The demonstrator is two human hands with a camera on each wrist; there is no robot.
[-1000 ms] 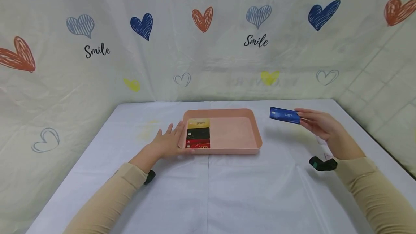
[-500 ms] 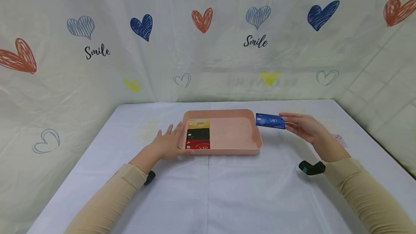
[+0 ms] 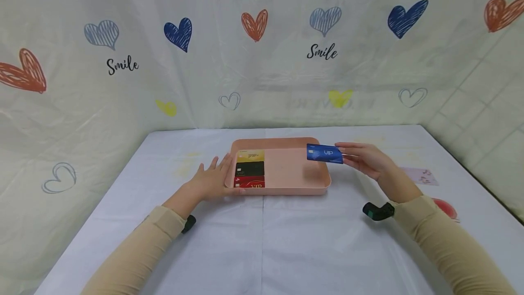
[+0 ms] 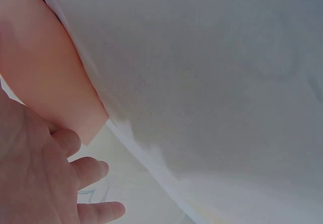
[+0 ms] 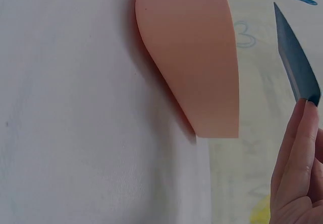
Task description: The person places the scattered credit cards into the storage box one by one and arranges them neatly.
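A blue VIP card [image 3: 324, 153] is pinched by its right end in my right hand [image 3: 365, 160], held above the right side of a pink tray [image 3: 286, 191]. The same card [image 5: 297, 62] shows nearly edge-on in the right wrist view. My left hand [image 3: 210, 180] rests against the tray's left edge with its fingers spread. Inside the tray, along its left side, lie a gold card [image 3: 250, 155], a black card [image 3: 249, 168] and a red card [image 3: 249, 181], one below another. In the left wrist view, the left fingers [image 4: 91, 173] touch the tray wall [image 4: 55, 72].
On the table to the right lie a pale pink patterned card [image 3: 421, 176] and a red item [image 3: 446, 207], partly hidden by the right sleeve. Behind the white-covered table [image 3: 262, 240] hangs a sheet printed with hearts.
My right hand has carried the blue card leftward, from beside the tray to over its right part. The pink card and red item have come into view behind the arm. My left hand stays put.
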